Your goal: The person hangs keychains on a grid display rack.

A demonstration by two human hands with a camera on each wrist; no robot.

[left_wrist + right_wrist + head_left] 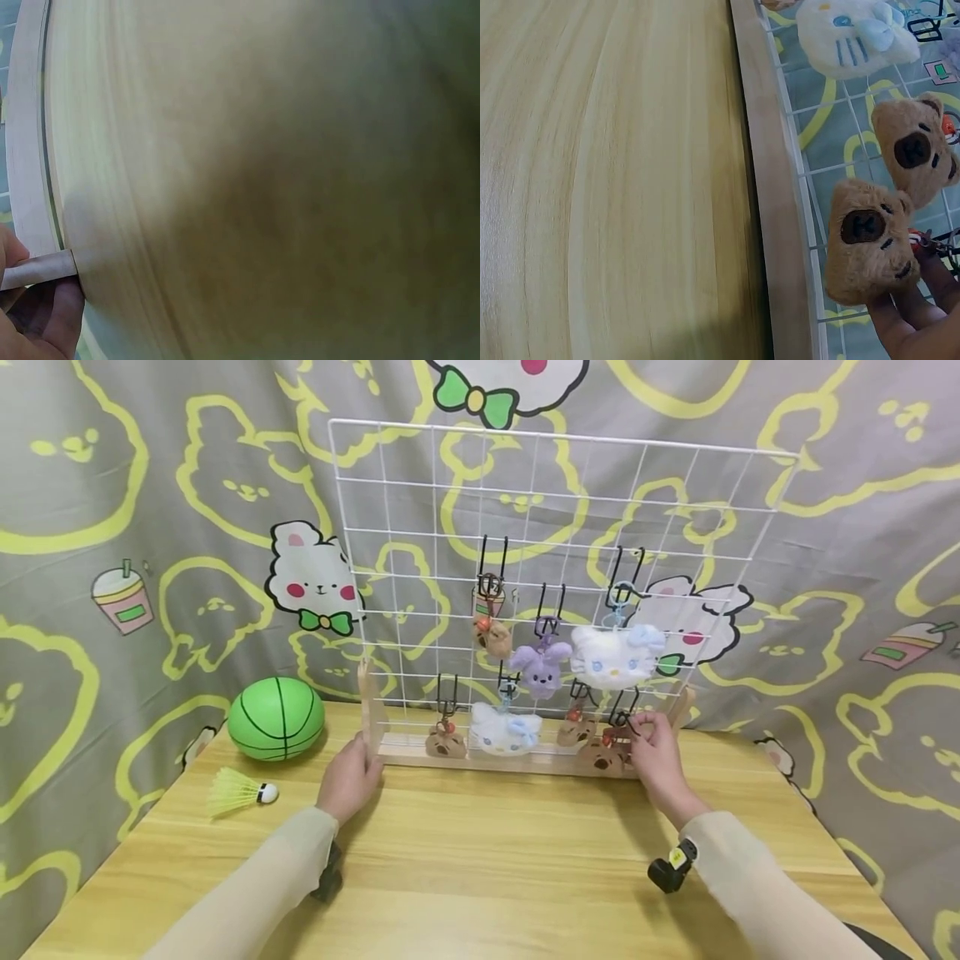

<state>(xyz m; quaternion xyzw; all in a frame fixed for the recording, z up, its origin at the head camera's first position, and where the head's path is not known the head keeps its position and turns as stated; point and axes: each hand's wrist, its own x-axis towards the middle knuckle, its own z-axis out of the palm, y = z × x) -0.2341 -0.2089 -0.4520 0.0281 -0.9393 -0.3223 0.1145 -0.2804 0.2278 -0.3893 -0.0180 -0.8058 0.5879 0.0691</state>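
A white wire grid rack (555,485) stands in a wooden base (517,766) with upright wooden ends. My left hand (349,779) grips the left wooden end; in the left wrist view, thumb and fingers pinch its edge (45,268). My right hand (658,756), at the grid's lower right, pinches the metal clasp of a brown capybara plush keychain (870,244) by its black hook (624,706). Beside it hangs another brown plush (915,150). Also on black hooks hang two white cat plushes (617,660), a purple rabbit plush (542,670) and more brown plushes (446,743).
On the table's (480,868) left side sit a green ball (277,720) and a yellow shuttlecock (238,792) in front of it. A grey curtain (225,452) with yellow cartoon outlines hangs behind and along both sides.
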